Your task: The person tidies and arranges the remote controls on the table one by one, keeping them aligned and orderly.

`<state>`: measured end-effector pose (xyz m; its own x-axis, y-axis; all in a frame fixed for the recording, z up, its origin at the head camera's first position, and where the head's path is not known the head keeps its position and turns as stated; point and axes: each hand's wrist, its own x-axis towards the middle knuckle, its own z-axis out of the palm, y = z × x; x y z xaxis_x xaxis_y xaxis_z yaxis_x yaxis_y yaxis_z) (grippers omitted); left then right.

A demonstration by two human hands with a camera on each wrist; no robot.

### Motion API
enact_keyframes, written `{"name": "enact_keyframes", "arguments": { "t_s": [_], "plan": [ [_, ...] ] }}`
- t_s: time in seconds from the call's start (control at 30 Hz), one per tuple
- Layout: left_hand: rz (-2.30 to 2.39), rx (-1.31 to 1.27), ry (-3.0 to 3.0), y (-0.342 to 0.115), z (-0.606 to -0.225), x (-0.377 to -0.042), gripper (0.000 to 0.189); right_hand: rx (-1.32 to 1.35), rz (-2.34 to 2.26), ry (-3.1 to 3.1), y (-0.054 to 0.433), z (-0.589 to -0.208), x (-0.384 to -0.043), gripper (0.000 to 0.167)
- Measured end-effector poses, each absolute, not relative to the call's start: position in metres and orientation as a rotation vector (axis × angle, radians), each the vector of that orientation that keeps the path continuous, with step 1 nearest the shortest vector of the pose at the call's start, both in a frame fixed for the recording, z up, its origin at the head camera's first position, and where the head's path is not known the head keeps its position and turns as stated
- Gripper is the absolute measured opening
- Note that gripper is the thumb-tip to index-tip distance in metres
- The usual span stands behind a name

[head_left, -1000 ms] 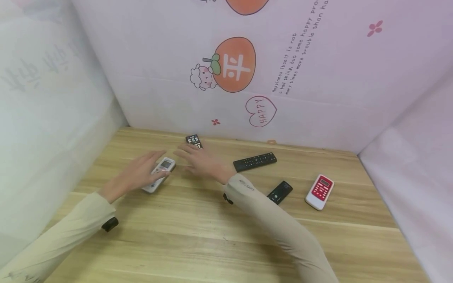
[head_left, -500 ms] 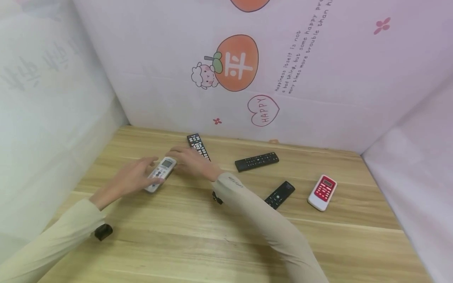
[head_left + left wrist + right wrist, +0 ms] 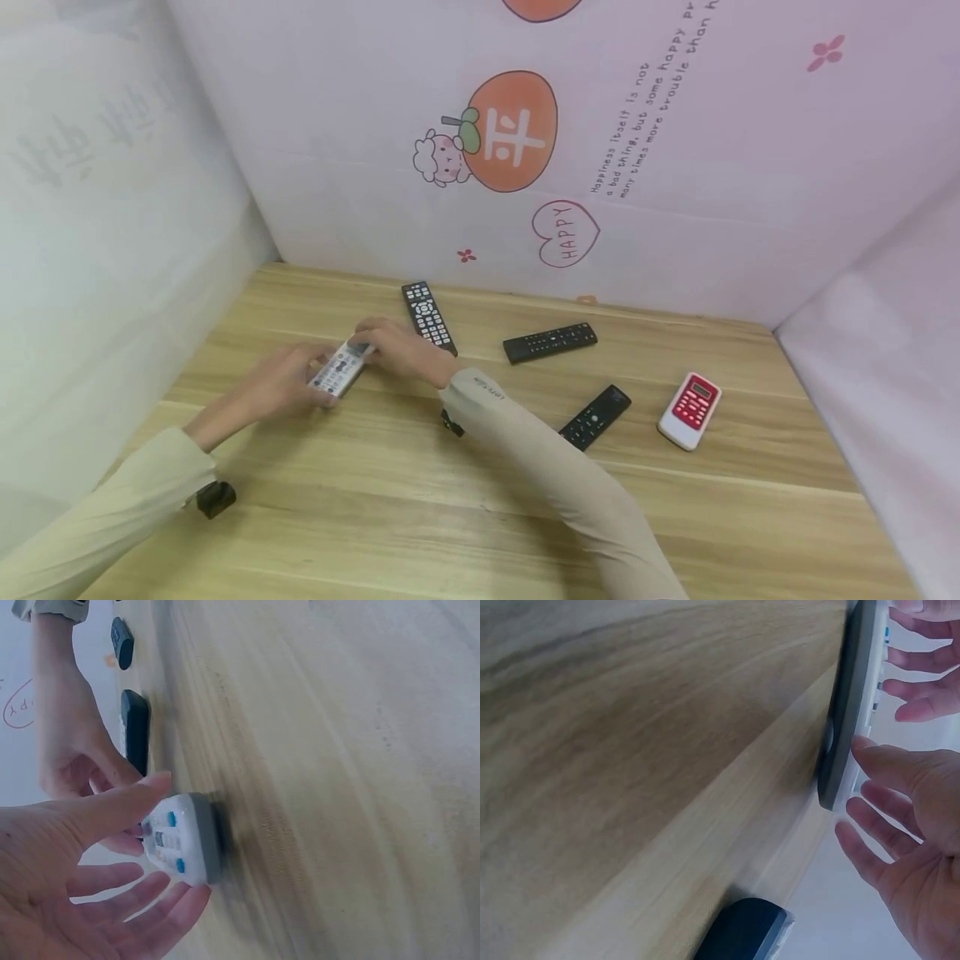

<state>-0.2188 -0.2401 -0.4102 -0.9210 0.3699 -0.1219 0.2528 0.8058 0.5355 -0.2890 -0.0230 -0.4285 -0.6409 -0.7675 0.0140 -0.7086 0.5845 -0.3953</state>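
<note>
A white remote control (image 3: pixel 339 373) with a small display lies at the left part of the table, between my two hands. My left hand (image 3: pixel 281 385) holds its near end, thumb on one edge and fingertips on the opposite edge; blue buttons (image 3: pixel 180 865) show between them in the left wrist view. The far end is held by my right hand (image 3: pixel 405 348), whose fingers partly cover the display. In the right wrist view the right thumb (image 3: pixel 885 761) presses the remote's side. Whether the remote is fully resting on the wood is unclear.
Behind the right hand lies a black remote with white buttons (image 3: pixel 429 318). Farther right are another black remote (image 3: pixel 551 342), a shorter black one (image 3: pixel 597 415) partly behind the right sleeve, and a red-and-white remote (image 3: pixel 690 412). Printed cloth (image 3: pixel 360 208) walls the table's back and sides.
My right hand has moved left and down onto the white remote's far end, uncovering the black remote with white buttons. My left fingers have closed around the near end.
</note>
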Motion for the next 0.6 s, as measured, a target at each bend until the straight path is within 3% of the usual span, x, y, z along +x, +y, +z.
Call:
{"name": "enact_keyframes", "arguments": {
  "t_s": [0.6],
  "plan": [
    [0.98, 0.487, 2.822, -0.24, -0.435, -0.218, 0.06, -1.248, -0.384, 2.714, -0.031, -0.433, -0.291, 0.048]
  ]
}}
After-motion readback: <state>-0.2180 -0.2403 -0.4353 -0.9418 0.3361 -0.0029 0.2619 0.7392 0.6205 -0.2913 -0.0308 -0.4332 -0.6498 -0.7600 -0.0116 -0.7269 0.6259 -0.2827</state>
